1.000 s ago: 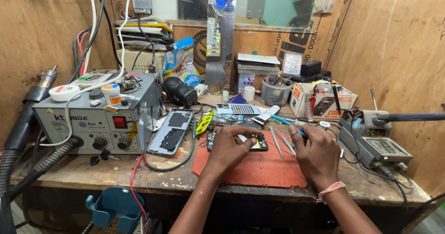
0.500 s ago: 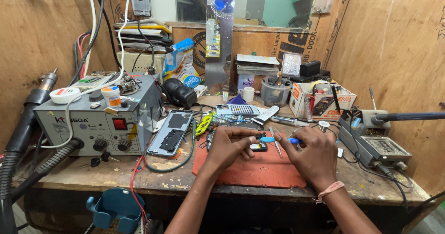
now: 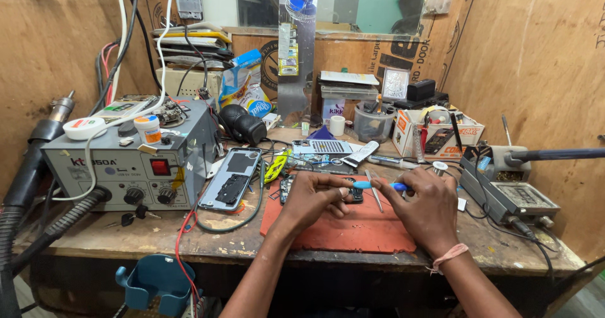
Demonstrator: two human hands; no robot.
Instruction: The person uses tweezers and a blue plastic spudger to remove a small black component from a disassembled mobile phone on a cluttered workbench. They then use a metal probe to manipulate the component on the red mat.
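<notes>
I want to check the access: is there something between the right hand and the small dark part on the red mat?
Nothing visible blocks it. The right hand holds a blue-handled tool pointing at the small dark part, which the left hand touches. Metal tweezers lie on the red mat beside it.

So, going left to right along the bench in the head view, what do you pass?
Hot-air nozzle → grey rework station → opened phone → left hand → blue tool → right hand → soldering iron stand.

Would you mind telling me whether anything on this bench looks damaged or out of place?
Yes: an opened phone leans tilted against the grey station, its back cover off and insides bare. Both hands work over the red mat.
</notes>
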